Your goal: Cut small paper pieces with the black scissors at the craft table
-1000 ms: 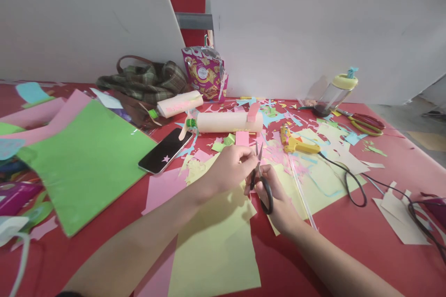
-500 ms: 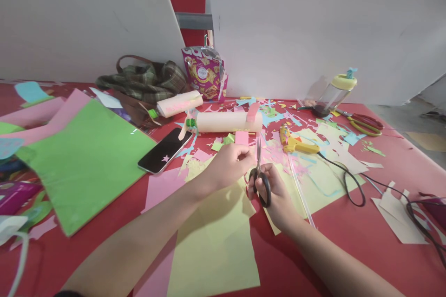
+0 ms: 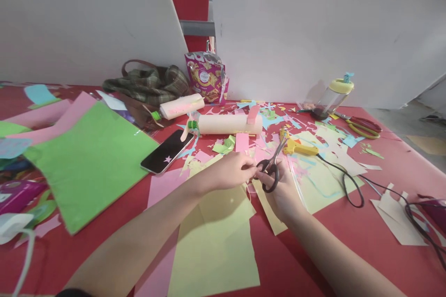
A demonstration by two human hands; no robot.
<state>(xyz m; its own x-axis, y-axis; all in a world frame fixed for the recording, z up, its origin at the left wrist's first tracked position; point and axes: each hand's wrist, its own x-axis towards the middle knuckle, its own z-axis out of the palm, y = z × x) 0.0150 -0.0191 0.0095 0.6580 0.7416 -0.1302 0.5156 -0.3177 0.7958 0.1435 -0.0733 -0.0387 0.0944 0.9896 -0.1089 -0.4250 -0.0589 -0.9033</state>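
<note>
My right hand [image 3: 285,192] holds a pair of small scissors [image 3: 278,150] by their black handles, with the blades pointing away and tilted to the right. My left hand [image 3: 234,170] is closed in a pinch, its fingertips meeting those of the right hand beside the scissor handles. Whatever lies between the left fingertips is too small or hidden to make out. Beneath both hands lie sheets of yellow paper [image 3: 216,246]. Just beyond them rests a pale paper-wrapped bottle [image 3: 226,124] with a green cap, lying on its side.
A phone [image 3: 166,152] with a pink star on it and a green sheet [image 3: 88,162] lie left. Right are a yellow glue gun [image 3: 302,148] with its cord, red-and-green-handled scissors [image 3: 364,127] and a clear bottle [image 3: 332,97]. Behind stand a snack bag [image 3: 205,79] and a plaid bag [image 3: 149,83].
The scissors have swung from upright to a rightward tilt, and the right hand has turned and come up to the left fingertips. The camera view has shifted slightly.
</note>
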